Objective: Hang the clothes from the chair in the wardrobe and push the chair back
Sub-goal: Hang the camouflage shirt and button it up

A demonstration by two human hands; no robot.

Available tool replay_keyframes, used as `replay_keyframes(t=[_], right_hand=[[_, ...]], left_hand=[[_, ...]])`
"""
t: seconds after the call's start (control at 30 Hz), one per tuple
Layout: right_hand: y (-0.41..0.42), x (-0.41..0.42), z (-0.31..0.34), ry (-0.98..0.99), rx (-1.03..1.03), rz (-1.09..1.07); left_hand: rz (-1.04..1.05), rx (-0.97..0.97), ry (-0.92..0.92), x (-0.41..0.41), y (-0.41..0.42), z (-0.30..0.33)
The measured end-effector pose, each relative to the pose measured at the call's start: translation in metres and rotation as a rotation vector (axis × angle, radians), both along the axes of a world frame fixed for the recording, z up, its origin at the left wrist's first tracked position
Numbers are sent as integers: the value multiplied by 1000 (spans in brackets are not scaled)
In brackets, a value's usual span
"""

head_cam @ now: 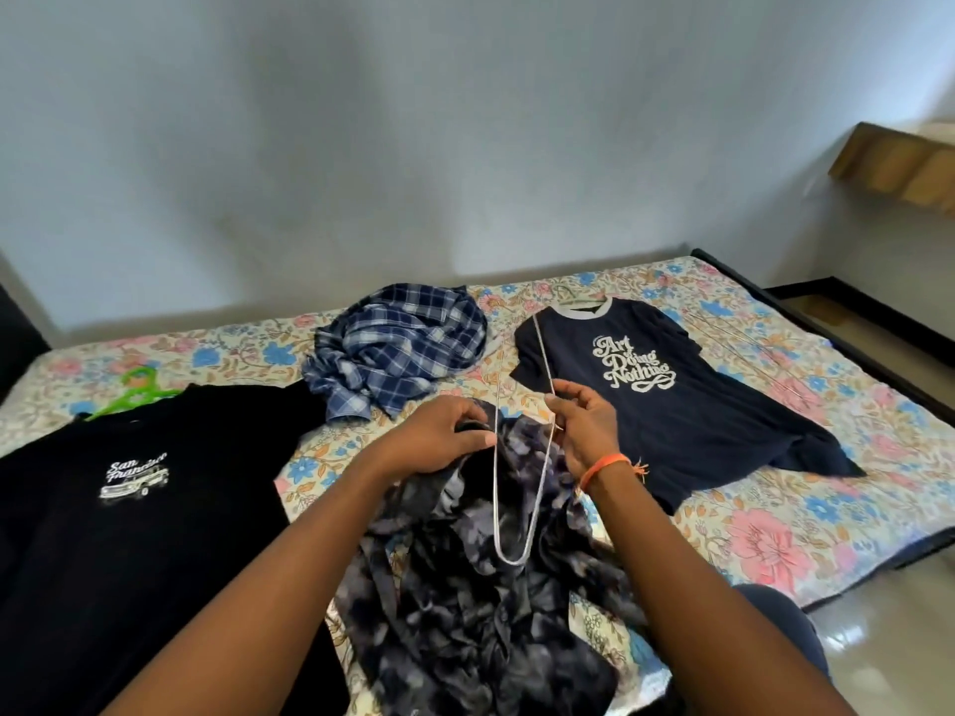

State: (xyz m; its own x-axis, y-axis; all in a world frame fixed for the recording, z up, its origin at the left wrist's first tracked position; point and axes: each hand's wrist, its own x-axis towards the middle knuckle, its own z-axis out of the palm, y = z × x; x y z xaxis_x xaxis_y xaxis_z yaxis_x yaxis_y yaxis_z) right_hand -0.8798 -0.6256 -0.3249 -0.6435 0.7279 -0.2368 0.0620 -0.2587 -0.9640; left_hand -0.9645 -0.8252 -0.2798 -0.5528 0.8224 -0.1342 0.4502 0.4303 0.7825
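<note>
A crumpled dark grey patterned shirt (465,602) lies on the bed in front of me. My left hand (439,436) grips its upper edge. My right hand (584,426) pinches a thin silver wire hanger (517,509) whose loop rests on that shirt. At the left lies a black San Francisco T-shirt (129,509) on a green hanger (137,392). To the right lies a navy "Art of Doing Nothing" T-shirt (661,405) with a hanger hook at its collar. A blue plaid shirt (398,348) sits bunched at the back. No chair or wardrobe is in view.
The bed has a floral sheet (775,534) and a dark frame (806,323) along its right side. A pale wall stands behind it. A wooden shelf (899,167) juts out at the upper right. Glossy floor (889,627) shows at the lower right.
</note>
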Motion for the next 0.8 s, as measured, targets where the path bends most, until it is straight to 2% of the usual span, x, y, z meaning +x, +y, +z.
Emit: replay_keyframes(t=[0.07,0.13,0.2,0.3,0.37,0.53,0.67,0.8], right_hand=[[2,1,5,-145,246,-10],[1,0,6,-336,608,15],[-4,-1,3,-440,736,85],[-10,1,7,-408,663,43],[-14,1,14,-309,619,-56],[-11,-10,42,-176,523,-122],[-2,-9,59,-169,346,127],[-8,-9,69,81,198,74]], left_hand=[[-28,-29,67,-6,1,13],[-16,-87,198,-10,4,21],[38,-126,360,-12,10,21],[193,-125,533,-11,17,22],[278,-121,551,-9,19,25],[390,-192,495,-6,28,24],[391,-257,399,-9,31,16],[419,-298,281,-13,27,11]])
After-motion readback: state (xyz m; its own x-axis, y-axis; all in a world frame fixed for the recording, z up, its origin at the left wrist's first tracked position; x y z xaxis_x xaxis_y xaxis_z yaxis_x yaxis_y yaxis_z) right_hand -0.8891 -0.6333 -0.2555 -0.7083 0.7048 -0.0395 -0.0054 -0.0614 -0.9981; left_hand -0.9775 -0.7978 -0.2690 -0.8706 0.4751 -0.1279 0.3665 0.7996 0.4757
